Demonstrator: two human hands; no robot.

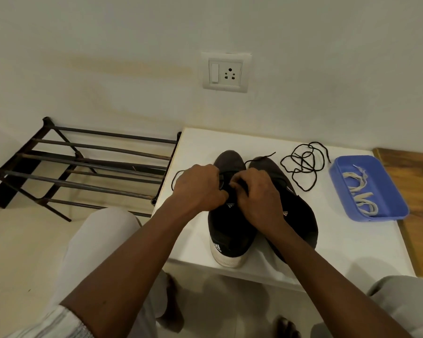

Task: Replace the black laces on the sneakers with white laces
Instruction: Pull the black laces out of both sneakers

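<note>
Black lace [176,173] at the left sneaker [230,230], pinched in curled left hand [200,186] and right hand [257,191].

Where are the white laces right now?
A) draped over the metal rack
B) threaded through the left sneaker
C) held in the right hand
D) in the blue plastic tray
D: the flat white laces lie loose inside the blue rectangular plastic tray.

White wall [108,45], socket plate [226,72] on it. Dark metal rack [83,162] left. Pale floor [22,240]. White desk [193,147]; wood surface [420,181] right.
</note>
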